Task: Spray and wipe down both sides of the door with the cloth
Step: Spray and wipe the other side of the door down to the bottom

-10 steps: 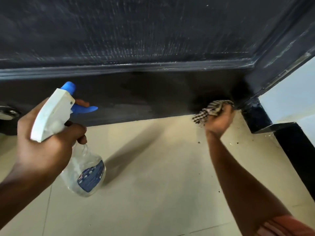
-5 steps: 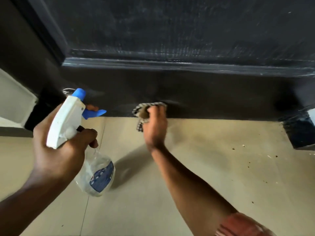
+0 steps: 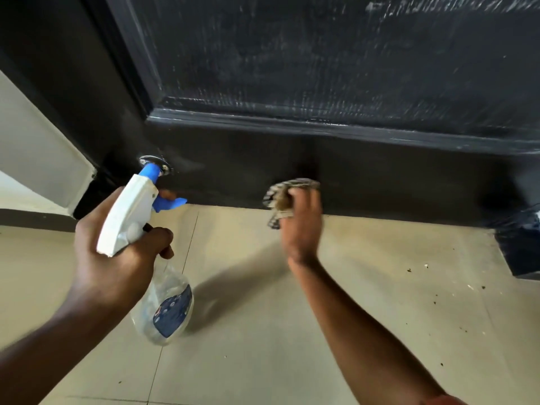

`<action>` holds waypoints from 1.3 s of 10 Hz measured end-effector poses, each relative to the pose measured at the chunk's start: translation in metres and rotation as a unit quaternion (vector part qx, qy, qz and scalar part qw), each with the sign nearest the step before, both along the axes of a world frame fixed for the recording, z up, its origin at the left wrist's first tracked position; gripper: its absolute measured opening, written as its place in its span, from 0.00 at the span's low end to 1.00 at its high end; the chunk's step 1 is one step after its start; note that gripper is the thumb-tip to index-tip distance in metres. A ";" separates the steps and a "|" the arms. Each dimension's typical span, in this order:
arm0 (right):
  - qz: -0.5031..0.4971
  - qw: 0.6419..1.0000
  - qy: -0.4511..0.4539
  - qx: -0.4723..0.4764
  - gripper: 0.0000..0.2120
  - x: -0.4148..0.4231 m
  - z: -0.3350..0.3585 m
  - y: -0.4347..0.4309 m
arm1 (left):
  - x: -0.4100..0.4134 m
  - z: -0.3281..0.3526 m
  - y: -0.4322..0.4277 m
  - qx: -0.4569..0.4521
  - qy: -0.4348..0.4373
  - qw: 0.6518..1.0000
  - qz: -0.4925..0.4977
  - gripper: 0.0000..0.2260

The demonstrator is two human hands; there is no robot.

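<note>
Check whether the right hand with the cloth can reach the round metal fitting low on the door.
Probably yes. The right hand holds the cloth at the door's bottom rail, and the rail is bare across to the metal fitting. Only the spray bottle in the left hand sits near it.

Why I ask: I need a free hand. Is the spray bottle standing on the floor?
No, the left hand grips the spray bottle above the floor.
</note>
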State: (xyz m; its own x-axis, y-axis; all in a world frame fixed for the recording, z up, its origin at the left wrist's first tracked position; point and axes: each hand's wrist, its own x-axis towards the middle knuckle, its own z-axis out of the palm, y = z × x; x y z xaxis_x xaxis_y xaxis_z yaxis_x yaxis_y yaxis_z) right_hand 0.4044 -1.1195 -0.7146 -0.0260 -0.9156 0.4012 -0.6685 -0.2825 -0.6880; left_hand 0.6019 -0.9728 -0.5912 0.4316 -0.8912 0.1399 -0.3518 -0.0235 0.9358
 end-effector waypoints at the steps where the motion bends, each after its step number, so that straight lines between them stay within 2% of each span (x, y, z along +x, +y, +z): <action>1: -0.154 0.988 -0.011 0.002 0.15 -0.068 -0.001 -0.011 | -0.005 0.010 0.005 -0.007 0.032 0.999 0.000 0.15; 2: -0.261 0.964 -0.046 0.006 0.16 -0.110 0.004 -0.020 | -0.020 0.030 0.006 0.002 0.030 0.999 0.021 0.18; 3: -0.265 0.962 -0.069 0.008 0.18 -0.113 0.008 -0.021 | -0.017 0.034 0.007 0.007 0.035 0.999 0.017 0.25; 4: -0.215 0.972 -0.080 -0.043 0.13 -0.082 0.004 -0.016 | -0.013 0.034 0.011 0.005 0.038 0.999 0.020 0.21; 5: -0.115 0.991 -0.070 -0.026 0.07 -0.024 -0.002 -0.009 | -0.016 0.036 0.017 0.007 0.047 0.998 0.039 0.20; 6: 0.026 0.998 -0.015 -0.054 0.08 0.047 -0.004 0.003 | -0.020 0.038 0.021 0.013 0.055 0.997 0.053 0.22; 7: 0.123 0.984 0.078 -0.107 0.13 0.111 0.009 0.012 | -0.019 0.035 0.023 0.003 0.041 0.998 0.045 0.20; 8: 0.150 0.973 0.127 -0.118 0.12 0.137 0.028 0.016 | -0.020 0.036 0.026 0.004 0.039 0.998 0.042 0.21; 9: 0.121 0.973 0.152 -0.124 0.13 0.112 0.033 0.014 | -0.024 0.043 0.029 0.005 0.044 0.998 0.041 0.22; 11: 0.010 0.987 0.089 -0.135 0.18 0.021 0.048 -0.002 | -0.038 0.060 0.028 0.025 0.036 0.998 0.038 0.40; 13: -0.153 0.983 -0.027 -0.102 0.17 -0.059 0.068 -0.009 | -0.053 0.075 0.027 0.014 0.028 0.999 0.010 0.28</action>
State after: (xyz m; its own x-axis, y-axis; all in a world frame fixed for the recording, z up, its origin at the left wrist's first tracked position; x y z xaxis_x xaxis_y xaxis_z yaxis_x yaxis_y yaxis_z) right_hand 0.3452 -1.1285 -0.6471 -0.3136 -0.7626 0.5657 -0.7069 -0.2102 -0.6753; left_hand 0.5492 -0.9456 -0.5163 0.4553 -0.8858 0.0901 -0.2990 -0.0568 0.9526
